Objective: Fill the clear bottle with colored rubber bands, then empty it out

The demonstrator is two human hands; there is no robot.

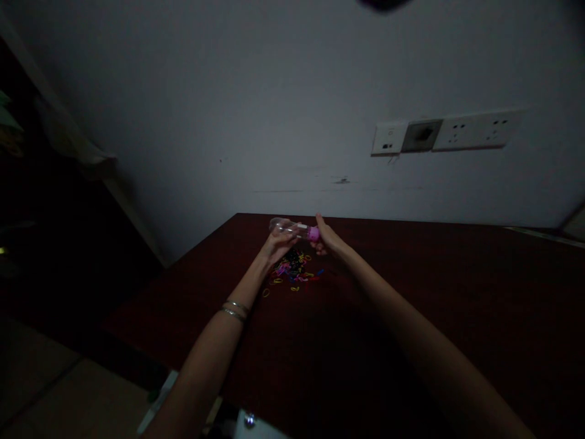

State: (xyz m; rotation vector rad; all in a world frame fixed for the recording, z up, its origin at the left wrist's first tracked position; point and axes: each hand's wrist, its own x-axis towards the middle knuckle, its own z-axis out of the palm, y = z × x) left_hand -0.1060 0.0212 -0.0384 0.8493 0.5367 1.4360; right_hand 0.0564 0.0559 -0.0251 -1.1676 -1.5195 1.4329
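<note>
My left hand (278, 244) is wrapped round a clear plastic bottle (283, 227), which lies sideways in the air above the table. The pink cap (314, 233) points right. At that end, my right hand (327, 236) has its thumb up on the far side and its fingers curled below, closed about the cap. Below the hands lies a loose pile of small coloured rubber bands (292, 265), yellow, pink, black, blue and red. A few yellow ones lie apart at the pile's near edge. The bottle looks see-through; its contents are too dim to make out.
The dark reddish-brown table (388, 317) meets a pale wall (283, 110) at its back edge. Sockets and switches (448, 133) are set in the wall at the right. A white object with a shiny knob (249, 420) stands below the near edge. Light is low.
</note>
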